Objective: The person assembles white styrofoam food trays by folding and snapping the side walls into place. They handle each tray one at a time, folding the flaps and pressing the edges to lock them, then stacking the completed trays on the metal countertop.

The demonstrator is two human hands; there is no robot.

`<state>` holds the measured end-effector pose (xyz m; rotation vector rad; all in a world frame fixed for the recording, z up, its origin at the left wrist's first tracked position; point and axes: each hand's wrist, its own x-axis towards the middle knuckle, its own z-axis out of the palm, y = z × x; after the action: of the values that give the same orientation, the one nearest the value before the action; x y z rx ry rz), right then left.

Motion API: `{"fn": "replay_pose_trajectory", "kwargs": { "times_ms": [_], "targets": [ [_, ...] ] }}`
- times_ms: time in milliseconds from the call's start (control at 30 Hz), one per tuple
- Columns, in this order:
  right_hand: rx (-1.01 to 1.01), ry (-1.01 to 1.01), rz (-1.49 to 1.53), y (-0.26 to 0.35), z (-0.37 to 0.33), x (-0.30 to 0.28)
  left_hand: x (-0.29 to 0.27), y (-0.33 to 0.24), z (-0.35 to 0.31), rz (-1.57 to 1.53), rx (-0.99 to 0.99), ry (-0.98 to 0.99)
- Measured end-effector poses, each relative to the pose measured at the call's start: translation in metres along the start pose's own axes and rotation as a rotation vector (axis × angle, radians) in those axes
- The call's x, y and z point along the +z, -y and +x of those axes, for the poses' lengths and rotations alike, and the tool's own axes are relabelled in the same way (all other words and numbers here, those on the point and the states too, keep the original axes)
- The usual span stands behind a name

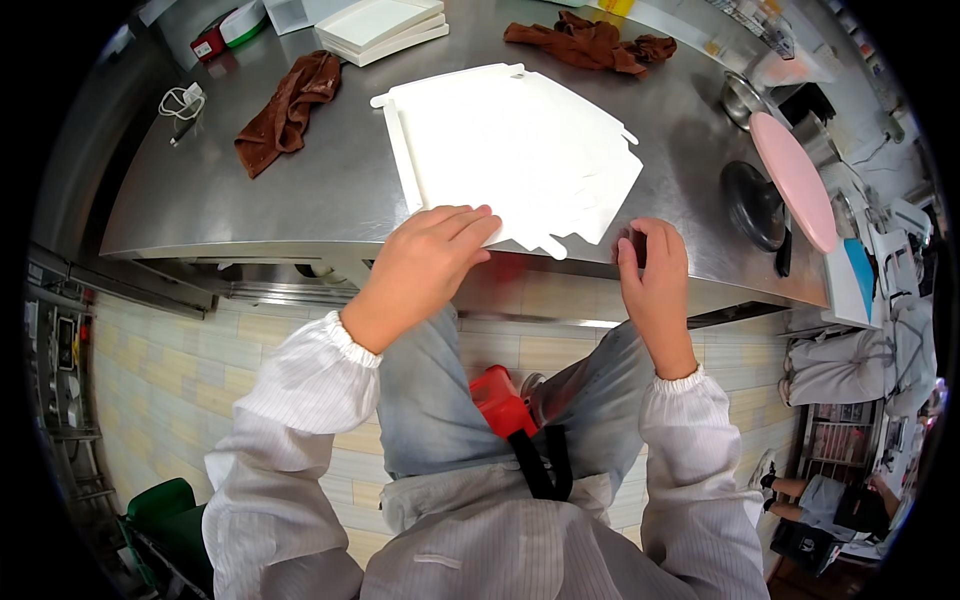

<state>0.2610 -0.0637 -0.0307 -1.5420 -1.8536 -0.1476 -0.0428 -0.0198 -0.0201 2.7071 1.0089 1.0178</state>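
A white cardboard box blank (pixel 510 150) lies mostly flat on the steel table, with notched flaps along its near and right sides. Its left side panel stands folded up. My left hand (pixel 425 255) grips the blank's near left corner, fingers bent over the edge; the thumb is hidden beneath. Just right of the blank, at the table's front edge, my right hand (pixel 657 280) is raised with thumb and fingers curved apart. Nothing shows between them, and it does not touch the cardboard.
Folded white box trays (pixel 385 28) are stacked at the back, between two crumpled brown cloths (pixel 290 112) (pixel 590 45). A white cable (pixel 183 100) lies far left. On the right are a tilted pink turntable (pixel 793 180) with a black base and a metal bowl (pixel 742 100).
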Motion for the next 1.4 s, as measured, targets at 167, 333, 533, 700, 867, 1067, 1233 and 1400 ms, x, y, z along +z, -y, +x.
{"fn": "replay_pose_trajectory", "kwargs": {
  "times_ms": [167,333,533,700,867,1067,1233,1400],
  "targets": [
    [-0.063,-0.05,0.082,0.02,-0.005,0.007,-0.015,0.008,-0.004,0.104,-0.018,0.034],
    [-0.082,-0.089,0.085,0.064,-0.014,0.033,-0.018,0.012,-0.008,0.232,0.001,-0.088],
    [0.033,-0.091,-0.037,0.07,0.006,0.038,-0.023,0.002,-0.01,0.286,0.091,-0.268],
    [0.015,-0.199,-0.102,0.033,0.008,0.015,-0.014,-0.009,-0.012,0.284,0.175,-0.305],
    [-0.284,0.009,0.053,0.058,-0.01,0.009,0.007,-0.014,-0.025,0.237,0.209,-0.222],
    [-0.372,-0.032,0.046,0.052,-0.007,0.034,0.02,-0.018,-0.024,0.192,0.177,-0.225],
    [-0.38,-0.015,0.04,0.054,0.01,0.039,0.018,-0.024,-0.017,0.201,0.053,-0.17],
    [-0.154,0.295,0.23,0.057,0.051,0.024,-0.004,-0.023,0.016,0.059,-0.222,0.06]
  ]
}}
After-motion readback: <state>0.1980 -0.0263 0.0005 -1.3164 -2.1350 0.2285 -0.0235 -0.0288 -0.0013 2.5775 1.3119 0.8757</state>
